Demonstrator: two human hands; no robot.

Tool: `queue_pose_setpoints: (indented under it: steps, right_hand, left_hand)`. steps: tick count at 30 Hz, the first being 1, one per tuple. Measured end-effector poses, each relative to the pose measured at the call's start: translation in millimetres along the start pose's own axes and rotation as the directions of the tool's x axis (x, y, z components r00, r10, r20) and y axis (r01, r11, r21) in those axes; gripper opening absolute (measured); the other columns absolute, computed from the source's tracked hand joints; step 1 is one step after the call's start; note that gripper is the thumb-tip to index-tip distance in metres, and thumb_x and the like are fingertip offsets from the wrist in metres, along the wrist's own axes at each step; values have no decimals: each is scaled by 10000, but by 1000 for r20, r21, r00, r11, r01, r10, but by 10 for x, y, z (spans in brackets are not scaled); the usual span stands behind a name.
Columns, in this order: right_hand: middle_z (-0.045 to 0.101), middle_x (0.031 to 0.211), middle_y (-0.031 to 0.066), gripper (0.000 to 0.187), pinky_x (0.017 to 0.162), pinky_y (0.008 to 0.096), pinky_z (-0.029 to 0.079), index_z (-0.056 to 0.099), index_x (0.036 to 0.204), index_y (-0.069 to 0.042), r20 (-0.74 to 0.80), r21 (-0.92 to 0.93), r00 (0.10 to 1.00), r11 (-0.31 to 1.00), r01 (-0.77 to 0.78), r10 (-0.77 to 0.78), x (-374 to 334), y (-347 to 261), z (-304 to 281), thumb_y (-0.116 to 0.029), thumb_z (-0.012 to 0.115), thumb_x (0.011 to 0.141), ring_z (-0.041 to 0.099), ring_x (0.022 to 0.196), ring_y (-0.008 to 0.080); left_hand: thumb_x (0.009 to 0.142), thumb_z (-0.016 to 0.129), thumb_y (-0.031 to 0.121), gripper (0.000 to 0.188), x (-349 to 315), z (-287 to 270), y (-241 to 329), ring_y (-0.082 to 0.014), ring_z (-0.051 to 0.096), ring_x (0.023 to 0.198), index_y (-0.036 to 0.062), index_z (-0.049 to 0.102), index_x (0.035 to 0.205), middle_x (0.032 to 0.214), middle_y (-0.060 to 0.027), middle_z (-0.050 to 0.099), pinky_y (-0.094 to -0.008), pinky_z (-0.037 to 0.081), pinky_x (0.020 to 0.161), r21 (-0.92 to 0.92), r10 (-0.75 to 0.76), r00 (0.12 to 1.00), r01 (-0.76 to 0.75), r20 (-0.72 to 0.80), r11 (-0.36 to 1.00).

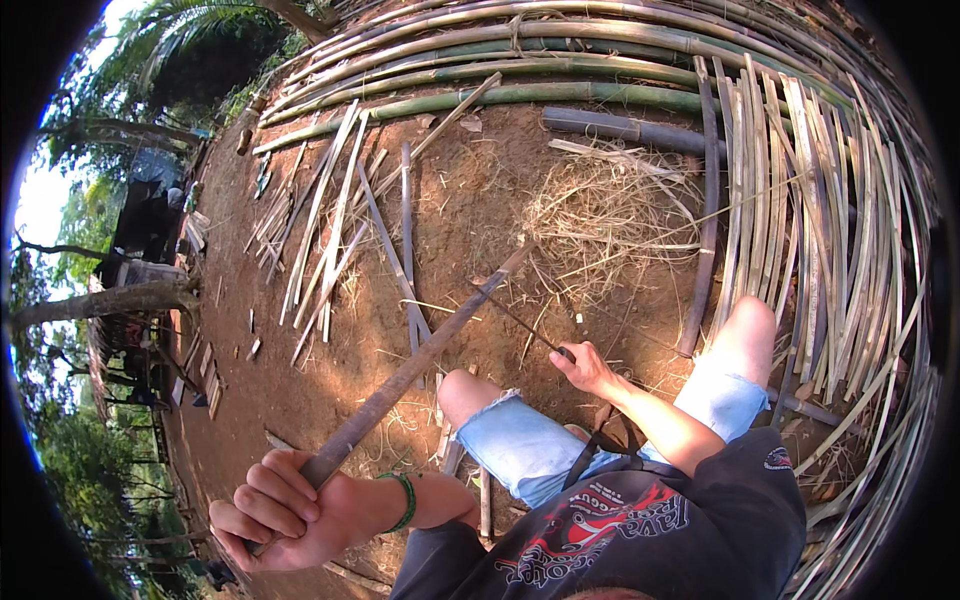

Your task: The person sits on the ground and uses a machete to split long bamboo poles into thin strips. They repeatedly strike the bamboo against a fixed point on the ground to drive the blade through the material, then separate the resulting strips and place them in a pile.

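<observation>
My left hand point(285, 510), with a green band at its wrist, is closed round the lower end of a long brown bamboo strip point(415, 362). The strip slants up and away to the right, its far end near a heap of shavings. In my right hand point(590, 372) is the dark handle of a long, thin-bladed knife point(520, 322), above the ground between my knees. Its blade points up and left, and the tip appears to meet the strip's upper part; whether they touch I cannot tell.
Pale curled shavings point(610, 225) lie heaped ahead on brown soil. Split bamboo strips point(335, 215) are scattered to the left. Many more slats point(830, 230) lie in rows at right. Long green bamboo poles point(500, 102) cross the far side. Trees point(110, 300) stand at far left.
</observation>
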State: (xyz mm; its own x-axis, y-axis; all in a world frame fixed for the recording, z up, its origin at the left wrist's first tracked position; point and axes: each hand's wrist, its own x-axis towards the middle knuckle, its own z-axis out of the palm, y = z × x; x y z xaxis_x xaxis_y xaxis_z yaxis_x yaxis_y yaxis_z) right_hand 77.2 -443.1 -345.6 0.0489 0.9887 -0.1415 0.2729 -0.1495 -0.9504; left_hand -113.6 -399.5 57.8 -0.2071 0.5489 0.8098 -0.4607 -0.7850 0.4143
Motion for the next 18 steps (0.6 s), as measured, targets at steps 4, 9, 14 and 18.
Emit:
queue_pose_setpoints:
  steps: [4,9,14,18]
  right_hand:
    - [597,648,231,600,632,445,463,641,864,62,-208,123,948,968,-219,241,282,104,98,-515,504,952,609,637,320]
    - [566,612,220,620,588,432,442,604,803,58,-69,143,998,990,18,-9,148,-391,157,-542,522,935,567,591,280]
    - [545,552,182,659,555,443,429,592,743,47,-293,168,956,984,53,-1,454,229,233,-584,513,918,544,541,301]
    - [511,547,64,624,537,378,401,541,697,10,-232,69,896,925,-373,378,720,919,109,-552,470,959,514,552,172]
  left_hand:
    - [983,367,282,398,17,130,-53,-51,223,319,170,306,607,389,52,287,-181,233,325,86,55,985,-41,-162,995]
    - [950,425,264,404,68,197,-91,-45,207,323,182,281,582,394,59,255,-179,198,309,271,179,911,-78,-371,959]
    - [936,440,253,399,207,199,-176,-47,197,331,188,276,578,401,61,238,-176,210,320,292,151,912,-37,-380,956]
    - [933,441,242,388,224,247,-234,-48,189,342,186,291,579,405,62,227,-179,210,328,264,141,930,-50,-338,963]
